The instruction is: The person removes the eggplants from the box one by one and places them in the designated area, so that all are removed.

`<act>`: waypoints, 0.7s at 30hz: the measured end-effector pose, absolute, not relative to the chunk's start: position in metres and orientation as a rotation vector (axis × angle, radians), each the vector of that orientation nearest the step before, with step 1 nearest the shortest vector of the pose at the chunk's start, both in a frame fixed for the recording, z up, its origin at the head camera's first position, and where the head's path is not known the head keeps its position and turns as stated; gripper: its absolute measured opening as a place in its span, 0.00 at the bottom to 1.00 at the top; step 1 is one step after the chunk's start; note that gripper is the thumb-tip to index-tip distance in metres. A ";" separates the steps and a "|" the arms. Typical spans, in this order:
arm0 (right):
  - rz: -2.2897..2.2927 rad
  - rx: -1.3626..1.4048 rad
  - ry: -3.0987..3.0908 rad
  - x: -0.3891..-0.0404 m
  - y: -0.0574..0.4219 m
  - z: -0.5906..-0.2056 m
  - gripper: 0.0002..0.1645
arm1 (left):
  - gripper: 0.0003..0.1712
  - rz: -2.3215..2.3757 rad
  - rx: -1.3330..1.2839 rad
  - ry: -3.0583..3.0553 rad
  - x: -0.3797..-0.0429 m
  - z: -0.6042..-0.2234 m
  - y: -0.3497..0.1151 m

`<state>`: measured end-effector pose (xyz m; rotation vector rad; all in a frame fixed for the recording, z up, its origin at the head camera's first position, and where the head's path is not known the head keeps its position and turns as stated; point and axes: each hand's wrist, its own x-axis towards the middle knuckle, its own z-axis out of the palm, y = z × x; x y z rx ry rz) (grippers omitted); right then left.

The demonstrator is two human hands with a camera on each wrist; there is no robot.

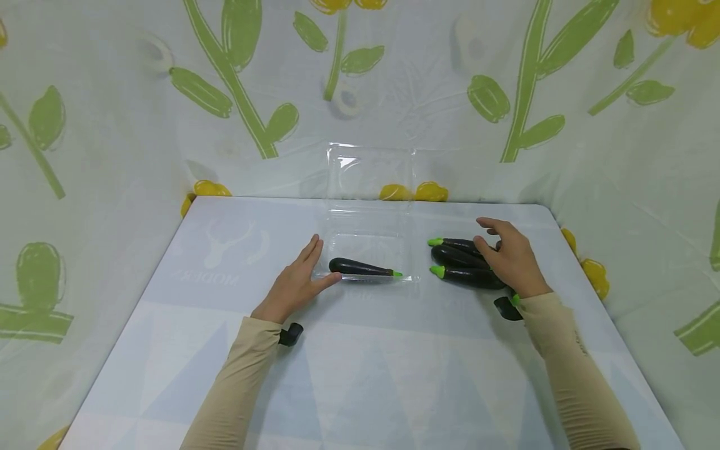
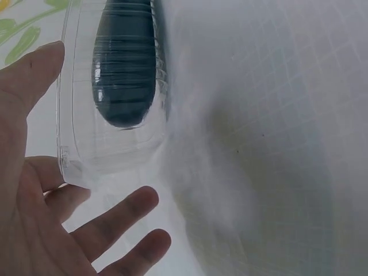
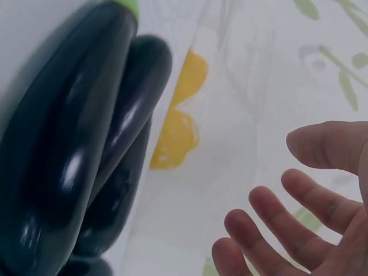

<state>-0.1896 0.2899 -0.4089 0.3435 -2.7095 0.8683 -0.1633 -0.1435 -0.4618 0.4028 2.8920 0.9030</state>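
Observation:
A clear plastic clamshell box [image 1: 368, 240] stands on the table with its lid raised at the back. Inside its base lies one dark eggplant [image 1: 360, 267], green tip to the right; the left wrist view shows its rounded end [image 2: 125, 69] through the wall. My left hand [image 1: 295, 281] is at the box's left side, thumb by the front rim, fingers spread. To the right of the box several eggplants [image 1: 469, 277] lie in a pile. Above them hovers my right hand [image 1: 512, 259], fingers loosely bent and apart, holding nothing; the right wrist view shows a gap between hand [image 3: 310, 230] and eggplants [image 3: 63, 138].
The pale table [image 1: 349, 375] has a blue triangle pattern and ends at a rear edge behind the box. A white curtain [image 1: 410, 81] with green leaves and yellow flowers hangs around it. Dark wrist devices [image 1: 290, 334] sit below both wrists.

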 end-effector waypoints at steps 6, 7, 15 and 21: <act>0.894 0.405 -2.725 -0.192 0.269 -0.409 0.26 | 0.58 0.901 0.382 2.874 -0.162 -0.462 -0.145; 0.895 0.413 -2.732 -0.193 0.265 -0.410 0.26 | 0.58 0.906 0.382 2.873 -0.162 -0.463 -0.145; 0.938 0.481 -2.820 -0.195 0.232 -0.415 0.28 | 0.57 0.965 0.351 2.852 -0.161 -0.463 -0.143; 0.908 0.548 -2.841 -0.192 0.211 -0.420 0.27 | 0.56 0.975 0.346 2.853 -0.161 -0.463 -0.141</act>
